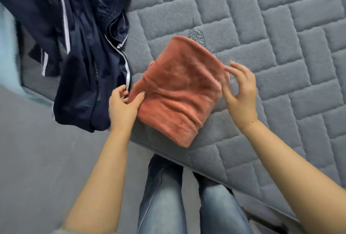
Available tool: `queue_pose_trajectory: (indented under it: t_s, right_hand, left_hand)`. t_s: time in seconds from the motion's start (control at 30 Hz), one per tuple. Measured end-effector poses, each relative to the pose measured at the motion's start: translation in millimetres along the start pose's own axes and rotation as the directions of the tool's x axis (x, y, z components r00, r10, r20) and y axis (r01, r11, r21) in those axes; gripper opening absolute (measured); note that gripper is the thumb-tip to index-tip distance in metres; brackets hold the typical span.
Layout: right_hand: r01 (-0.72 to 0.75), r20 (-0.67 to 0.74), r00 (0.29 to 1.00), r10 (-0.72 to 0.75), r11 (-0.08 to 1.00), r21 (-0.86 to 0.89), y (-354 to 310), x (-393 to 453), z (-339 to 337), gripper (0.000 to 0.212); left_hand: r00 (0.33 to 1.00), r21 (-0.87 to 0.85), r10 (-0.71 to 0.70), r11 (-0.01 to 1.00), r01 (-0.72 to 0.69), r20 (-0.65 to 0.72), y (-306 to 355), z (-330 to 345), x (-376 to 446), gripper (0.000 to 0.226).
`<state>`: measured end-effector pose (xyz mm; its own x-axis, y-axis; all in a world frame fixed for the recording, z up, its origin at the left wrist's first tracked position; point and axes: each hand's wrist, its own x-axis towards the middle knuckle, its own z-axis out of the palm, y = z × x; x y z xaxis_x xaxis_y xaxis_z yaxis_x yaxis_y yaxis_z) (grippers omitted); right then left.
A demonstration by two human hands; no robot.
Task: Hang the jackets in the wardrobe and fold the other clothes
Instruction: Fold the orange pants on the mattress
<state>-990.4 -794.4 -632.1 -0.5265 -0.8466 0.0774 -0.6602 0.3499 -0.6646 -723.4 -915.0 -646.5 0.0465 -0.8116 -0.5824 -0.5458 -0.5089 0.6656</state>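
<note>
A folded, fuzzy orange-pink garment (177, 91) lies near the front edge of the grey quilted bed (271, 33). My left hand (123, 108) grips its left edge, thumb on top and fingers curled under. At the garment's right edge my right hand (239, 91) hovers with its fingers spread, the fingertips just touching the fabric. A dark navy jacket (78, 46) with white stripes lies crumpled to the left, hanging over the bed's corner.
The grey floor (37, 158) fills the lower left. My legs in blue jeans (162, 196) stand against the bed's front edge. A pale blue surface (7, 50) shows at the far left edge.
</note>
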Motion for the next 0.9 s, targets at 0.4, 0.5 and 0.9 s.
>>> queue_pose_trajectory:
  t_s: [0.4, 0.5, 0.9]
  right_hand:
    - [-0.573, 0.563, 0.75, 0.348, 0.766, 0.29, 61.3, 18.0, -11.6, 0.018]
    - [-0.512, 0.61, 0.741, 0.28, 0.823, 0.245, 65.6, 30.4, -9.2, 0.013]
    - [-0.348, 0.668, 0.73, 0.146, 0.92, 0.18, 63.7, 75.4, -14.7, 0.029]
  left_hand:
    - [0.958, -0.435, -0.254, 0.854, 0.286, 0.131, -63.8, 123.6, -169.8, 0.039]
    - [0.964, -0.47, -0.251, 0.843, 0.261, 0.086, -68.6, 145.1, -164.6, 0.022]
    - [0.989, -0.194, -0.072, 0.976, 0.096, 0.126, -71.3, 78.0, -140.5, 0.056]
